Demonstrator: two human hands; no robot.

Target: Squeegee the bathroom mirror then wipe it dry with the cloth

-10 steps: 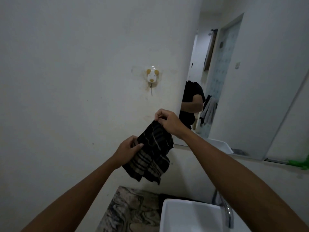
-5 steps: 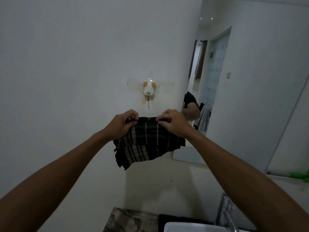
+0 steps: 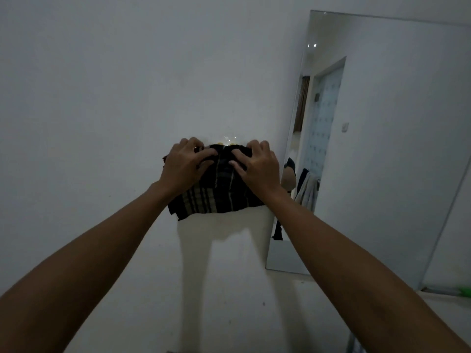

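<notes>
A dark plaid cloth point(image 3: 216, 194) hangs flat against the white wall, spread between both hands. My left hand point(image 3: 187, 165) grips its upper left corner and my right hand point(image 3: 257, 165) grips its upper right corner, both pressed at the wall hook point(image 3: 225, 142), of which only yellow tips show above the cloth. The bathroom mirror point(image 3: 382, 149) is mounted on the wall to the right, seen at a steep angle. A green item, possibly the squeegee point(image 3: 465, 291), peeks in at the right edge on the ledge below the mirror.
The mirror reflects a doorway, a hanging towel and part of a person. A narrow ledge point(image 3: 356, 284) runs under the mirror. The top of a faucet point(image 3: 353, 346) shows at the bottom edge. Bare white wall point(image 3: 102, 123) fills the left.
Both hands have lifted the cloth up the wall, from below the hook to over it. The view has tilted upward, so the sink and counter have dropped out of sight.
</notes>
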